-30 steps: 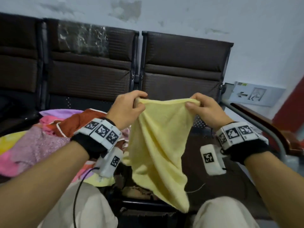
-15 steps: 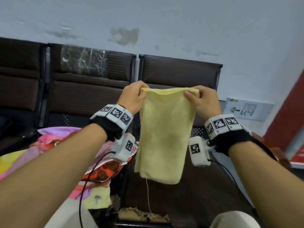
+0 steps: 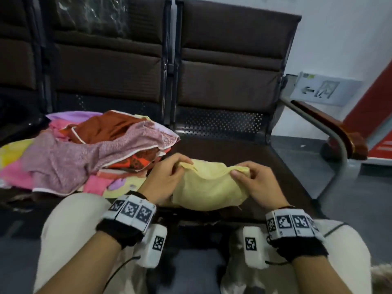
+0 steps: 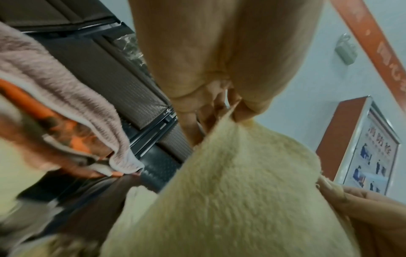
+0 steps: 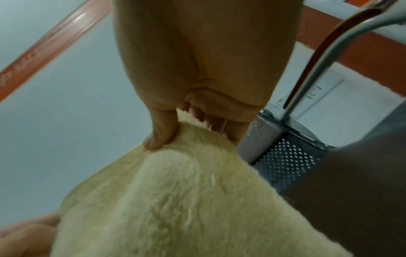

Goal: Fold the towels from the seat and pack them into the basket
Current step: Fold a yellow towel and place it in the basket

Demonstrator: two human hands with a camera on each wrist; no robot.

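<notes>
Wall sign (image 3: 324,88) — left-pointing arrow, running-figure pictogram; red poster (image 4: 371,151) lettering too blurred to read.

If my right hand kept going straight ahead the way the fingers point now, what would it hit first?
The right hand, pinching the yellow towel, points forward and a little left. Beyond the towel it would probably cross the bare dark seat, then meet the perforated panel under the backrest. Depth is unclear.

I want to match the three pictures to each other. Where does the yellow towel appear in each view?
Head: the yellow towel is at lower centre, on the seat's front edge, between the left hand and the right hand.
Left wrist: it fills the lower right.
Right wrist: it fills the lower centre.
Shared landmark: the seat's perforated metal.
</notes>
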